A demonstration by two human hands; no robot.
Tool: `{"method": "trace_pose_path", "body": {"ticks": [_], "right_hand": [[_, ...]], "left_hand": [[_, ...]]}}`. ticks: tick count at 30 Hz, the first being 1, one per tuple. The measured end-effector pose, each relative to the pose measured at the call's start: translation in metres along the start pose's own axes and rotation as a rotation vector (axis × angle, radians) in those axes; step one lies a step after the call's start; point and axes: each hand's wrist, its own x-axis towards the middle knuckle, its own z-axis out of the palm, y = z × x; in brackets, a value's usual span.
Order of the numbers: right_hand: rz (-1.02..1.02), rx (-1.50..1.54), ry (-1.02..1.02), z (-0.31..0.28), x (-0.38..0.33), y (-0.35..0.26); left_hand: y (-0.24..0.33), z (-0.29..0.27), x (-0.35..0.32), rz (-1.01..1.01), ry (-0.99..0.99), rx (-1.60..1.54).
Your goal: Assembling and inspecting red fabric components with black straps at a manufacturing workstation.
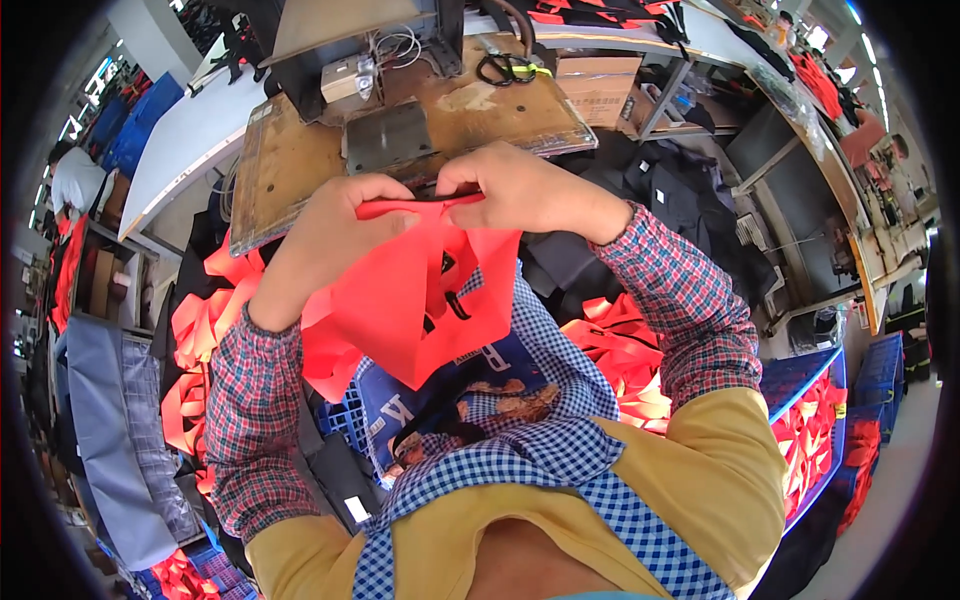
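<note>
A bright red fabric piece (395,300) with a dark strip along its top edge hangs between my two hands. Small black loops or tabs show in its folds; what they are exactly I cannot make out. My left hand (345,225) pinches the upper left part of that edge, thumb on the near side. A short way to the right, my right hand (525,190) grips the same edge with curled fingers. Both hands are raised before the near edge of a worn wooden machine table (490,125), close to the metal plate (388,138) set into it.
A machine housing with cables and a small box (346,80) stands on the table's far side. Red fabric pieces (625,360) and black fabric pieces (650,190) are heaped around me. At right is a blue crate (835,425) of red pieces; a cardboard box (595,88) sits behind.
</note>
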Motion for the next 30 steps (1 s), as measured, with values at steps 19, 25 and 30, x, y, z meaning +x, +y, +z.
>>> {"method": "trace_pose_path", "body": {"ticks": [19,25,30], "right_hand": [[0.322,0.756,0.027,0.018,0.115,0.084],[0.298,0.856,0.051,0.013,0.137,0.101],[0.323,0.915,0.045,0.009,0.144,0.101]], "left_hand": [[-0.071,-0.072,0.065,-0.414,0.034,-0.565],[-0.094,-0.084,0.078,-0.405,0.006,-0.759],[-0.099,-0.087,0.081,-0.38,0.015,-0.837]]}}
